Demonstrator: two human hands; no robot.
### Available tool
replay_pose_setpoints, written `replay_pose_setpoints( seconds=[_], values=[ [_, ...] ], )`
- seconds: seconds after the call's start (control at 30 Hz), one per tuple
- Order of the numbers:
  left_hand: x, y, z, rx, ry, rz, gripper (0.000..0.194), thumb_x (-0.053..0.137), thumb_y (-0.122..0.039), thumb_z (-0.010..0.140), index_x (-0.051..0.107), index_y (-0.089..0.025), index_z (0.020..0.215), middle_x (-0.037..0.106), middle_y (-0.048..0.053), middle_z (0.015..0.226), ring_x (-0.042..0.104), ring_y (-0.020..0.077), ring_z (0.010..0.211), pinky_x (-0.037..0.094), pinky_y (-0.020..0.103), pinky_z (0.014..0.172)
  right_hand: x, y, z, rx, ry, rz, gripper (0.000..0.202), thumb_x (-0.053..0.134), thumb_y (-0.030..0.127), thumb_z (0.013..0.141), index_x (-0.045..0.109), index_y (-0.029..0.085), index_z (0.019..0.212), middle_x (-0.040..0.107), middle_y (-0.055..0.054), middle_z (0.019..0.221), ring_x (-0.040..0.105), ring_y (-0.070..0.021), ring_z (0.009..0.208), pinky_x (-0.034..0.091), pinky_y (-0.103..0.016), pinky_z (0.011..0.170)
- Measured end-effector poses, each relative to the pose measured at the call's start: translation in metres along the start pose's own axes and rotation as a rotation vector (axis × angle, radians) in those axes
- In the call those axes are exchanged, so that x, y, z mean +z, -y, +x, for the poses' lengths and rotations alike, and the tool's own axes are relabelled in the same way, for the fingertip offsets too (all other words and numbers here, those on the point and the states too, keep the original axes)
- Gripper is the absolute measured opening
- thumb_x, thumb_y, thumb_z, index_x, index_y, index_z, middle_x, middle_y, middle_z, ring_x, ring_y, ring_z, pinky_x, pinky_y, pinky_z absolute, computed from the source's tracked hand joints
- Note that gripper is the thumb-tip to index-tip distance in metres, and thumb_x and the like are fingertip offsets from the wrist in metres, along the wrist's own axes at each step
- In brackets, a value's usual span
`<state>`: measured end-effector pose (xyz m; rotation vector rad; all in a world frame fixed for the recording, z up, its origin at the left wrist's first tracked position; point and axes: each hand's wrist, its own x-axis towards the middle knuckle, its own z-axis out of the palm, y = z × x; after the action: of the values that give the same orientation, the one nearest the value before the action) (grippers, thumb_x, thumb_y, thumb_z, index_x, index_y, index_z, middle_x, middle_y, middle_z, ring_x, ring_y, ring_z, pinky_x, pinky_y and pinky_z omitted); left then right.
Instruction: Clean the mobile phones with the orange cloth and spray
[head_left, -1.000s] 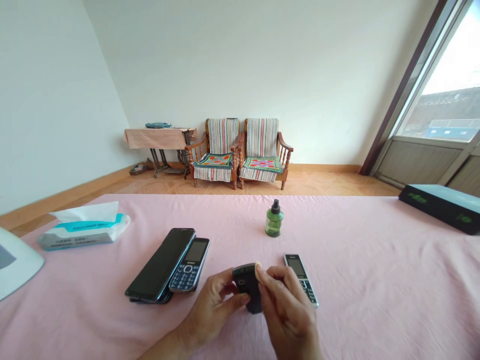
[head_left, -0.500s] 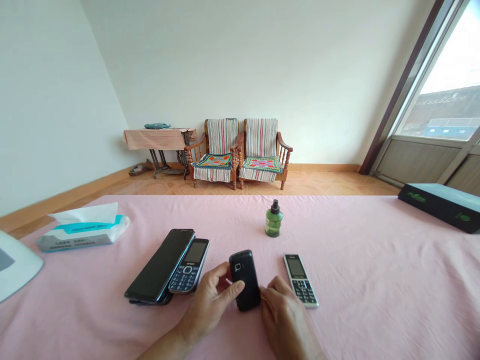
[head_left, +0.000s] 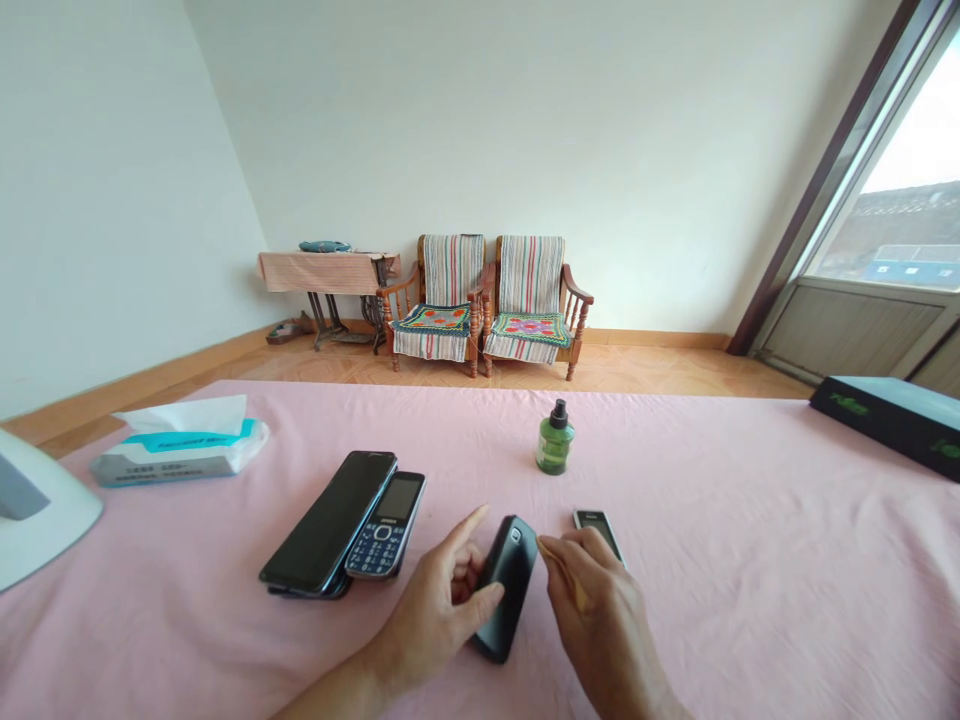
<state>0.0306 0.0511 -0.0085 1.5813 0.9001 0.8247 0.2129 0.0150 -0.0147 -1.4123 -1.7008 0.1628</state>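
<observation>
A black mobile phone is tilted on its edge, its back with the small camera facing me. My left hand grips its left side, thumb on the back cover and index finger stretched out. At the phone's upper right edge, my right hand is closed in a pinch. Something thin and yellowish shows between those fingers, too small to name. Partly hidden behind the right hand lies a silver keypad phone. To the left, a blue keypad phone lies against a large black smartphone, which rests on another dark device.
A green bottle with a black cap stands beyond my hands on the pink tablecloth. A tissue pack and a white rounded object are at left. A black box sits at the far right. Two wooden armchairs stand behind.
The phone has turned so its top leans right, and it sits lower. My right hand has moved up to its upper edge, covering much of the silver phone. The view has shifted slightly.
</observation>
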Motion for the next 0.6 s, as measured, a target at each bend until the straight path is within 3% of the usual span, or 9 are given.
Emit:
replay_pose_setpoints(
  seconds=[0.13, 0.23, 0.33, 0.43, 0.6],
  values=[
    [0.003, 0.002, 0.001, -0.042, -0.043, 0.044, 0.063, 0.064, -0.029, 0.079, 0.039, -0.014, 0.135, 0.060, 0.004, 0.089, 0.058, 0.0138, 0.073, 0.047, 0.025, 0.065, 0.004, 0.001, -0.002, -0.041, 0.009, 0.033, 0.019, 0.045, 0.018, 0.091, 0.064, 0.018, 0.089, 0.056, -0.003, 0.076, 0.058, -0.0132, 0.066, 0.049, -0.023, 0.061],
    [0.002, -0.005, -0.001, -0.061, -0.013, 0.115, 0.060, 0.068, -0.018, 0.070, 0.049, -0.016, 0.127, 0.063, 0.007, 0.096, 0.060, 0.0186, 0.082, 0.049, 0.027, 0.068, 0.008, -0.001, -0.004, -0.062, 0.034, 0.022, 0.020, 0.044, 0.016, 0.091, 0.063, 0.018, 0.089, 0.056, -0.003, 0.077, 0.058, -0.0128, 0.065, 0.049, -0.022, 0.060],
    [0.000, -0.018, -0.006, 0.016, 0.043, 0.246, 0.069, 0.069, -0.003, 0.056, 0.055, -0.022, 0.122, 0.060, 0.007, 0.111, 0.056, 0.0235, 0.098, 0.047, 0.032, 0.083, 0.011, -0.002, -0.005, -0.054, 0.069, 0.015, 0.021, 0.043, 0.012, 0.089, 0.063, 0.018, 0.091, 0.055, -0.004, 0.079, 0.058, -0.0136, 0.068, 0.049, -0.024, 0.062],
    [-0.002, -0.027, -0.013, 0.069, 0.092, 0.347, 0.076, 0.062, 0.002, 0.053, 0.054, -0.027, 0.123, 0.056, 0.004, 0.116, 0.052, 0.0248, 0.108, 0.040, 0.036, 0.096, 0.013, 0.001, -0.006, -0.056, 0.110, 0.019, 0.024, 0.041, 0.008, 0.086, 0.063, 0.017, 0.092, 0.054, -0.005, 0.081, 0.057, -0.0145, 0.070, 0.050, -0.026, 0.064],
    [0.003, -0.016, -0.020, 0.037, 0.054, 0.431, 0.072, 0.057, 0.002, 0.051, 0.055, -0.026, 0.117, 0.057, 0.004, 0.105, 0.056, 0.0249, 0.098, 0.046, 0.034, 0.086, 0.021, 0.012, -0.014, -0.142, 0.216, 0.115, 0.030, 0.039, 0.002, 0.080, 0.061, 0.018, 0.091, 0.054, -0.006, 0.087, 0.058, -0.0160, 0.078, 0.051, -0.026, 0.067]
  ],
)
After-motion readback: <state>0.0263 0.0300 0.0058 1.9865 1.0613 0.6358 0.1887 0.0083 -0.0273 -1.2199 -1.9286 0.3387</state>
